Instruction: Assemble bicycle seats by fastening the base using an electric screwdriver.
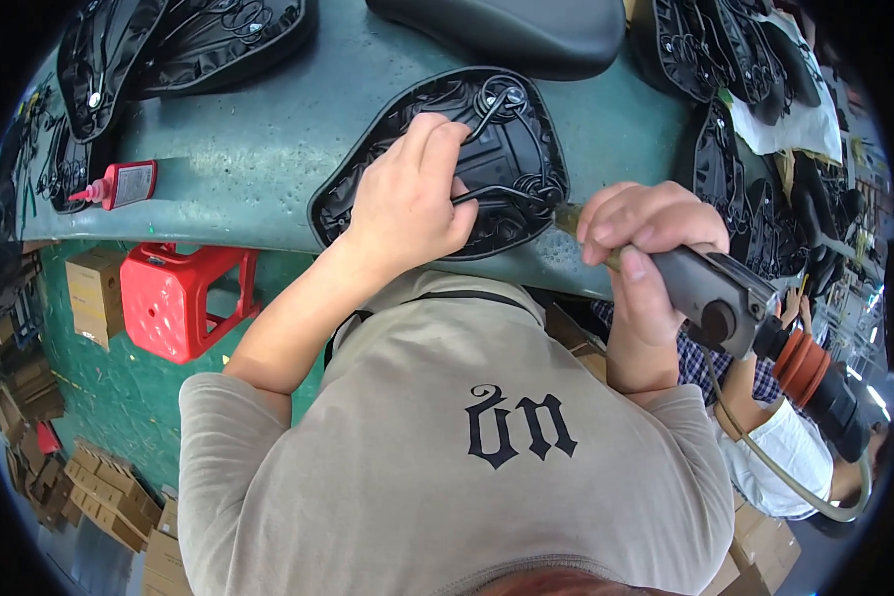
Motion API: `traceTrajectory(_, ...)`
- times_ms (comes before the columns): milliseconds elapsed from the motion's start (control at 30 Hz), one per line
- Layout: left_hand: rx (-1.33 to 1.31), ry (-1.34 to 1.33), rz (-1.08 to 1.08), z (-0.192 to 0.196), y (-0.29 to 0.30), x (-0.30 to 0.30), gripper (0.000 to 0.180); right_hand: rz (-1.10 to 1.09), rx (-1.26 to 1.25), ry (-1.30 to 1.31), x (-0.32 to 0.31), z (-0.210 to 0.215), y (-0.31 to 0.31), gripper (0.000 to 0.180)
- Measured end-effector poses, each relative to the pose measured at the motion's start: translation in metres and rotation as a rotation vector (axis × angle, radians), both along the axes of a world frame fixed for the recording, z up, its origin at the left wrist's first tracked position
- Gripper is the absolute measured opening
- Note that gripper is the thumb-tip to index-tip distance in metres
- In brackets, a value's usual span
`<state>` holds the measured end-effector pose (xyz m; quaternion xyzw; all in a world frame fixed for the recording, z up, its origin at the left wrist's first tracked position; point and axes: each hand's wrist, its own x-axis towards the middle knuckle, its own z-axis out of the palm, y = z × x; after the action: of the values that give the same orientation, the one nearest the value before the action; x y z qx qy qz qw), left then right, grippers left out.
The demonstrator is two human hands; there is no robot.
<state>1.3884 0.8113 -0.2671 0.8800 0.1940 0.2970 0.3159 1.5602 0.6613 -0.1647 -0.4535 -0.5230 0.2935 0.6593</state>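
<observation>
1. Seat pan (492, 154), centre: matt plastic.
2. Wire frame (500, 96): glossy metal.
3. Power tool (695, 283), right of centre: smooth metal.
4. Stool (159, 308), left: glossy plastic.
5. Shirt (387, 467): matt cloth.
6. Box (94, 296), left: matt cardboard.

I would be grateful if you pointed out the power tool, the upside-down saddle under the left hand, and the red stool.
Power tool (707, 298): head view, on its grey body.
Upside-down saddle (498, 155): head view, on its black base.
Red stool (165, 300): head view, on its seat.
</observation>
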Motion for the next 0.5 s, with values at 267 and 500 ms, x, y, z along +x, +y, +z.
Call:
traceTrajectory(267,-0.002,0.069,0.016,0.005,0.004,-0.004,0.062,-0.067,-0.006,-0.001,-0.003,0.019,0.003,0.031)
traceTrajectory(500,0.204,0.113,0.083,0.025,0.014,-0.015,0.035,-0.308,0.13,0.063,0.056,0.007,-0.034,0.03)
